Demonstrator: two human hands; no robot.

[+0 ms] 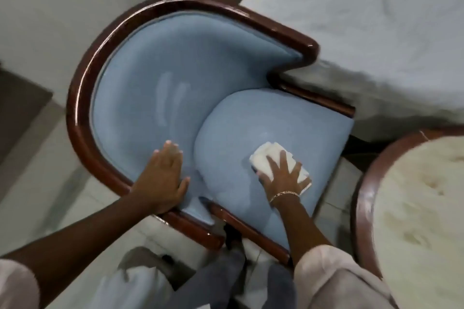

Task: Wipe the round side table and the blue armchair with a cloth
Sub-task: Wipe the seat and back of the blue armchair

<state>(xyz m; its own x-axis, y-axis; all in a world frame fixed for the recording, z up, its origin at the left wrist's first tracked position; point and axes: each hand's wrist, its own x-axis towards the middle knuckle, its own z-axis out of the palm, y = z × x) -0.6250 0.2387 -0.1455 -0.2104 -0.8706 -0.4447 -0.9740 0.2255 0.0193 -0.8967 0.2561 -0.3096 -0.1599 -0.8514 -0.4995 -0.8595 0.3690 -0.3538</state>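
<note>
The right hand (pixel 283 175) presses spread fingers (pixel 275 162) flat on the soft, limp cloth (pixel 271 155) over the armchair (pixel 150 98) seat, while the left hand (pixel 163 173) braces open on the padding.

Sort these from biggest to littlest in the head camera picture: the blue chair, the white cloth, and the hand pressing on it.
1. Blue armchair, by far the biggest.
2 and 3. The right hand and the white cloth look about alike; the hand covers part of the cloth, so I won't rank them.
</note>
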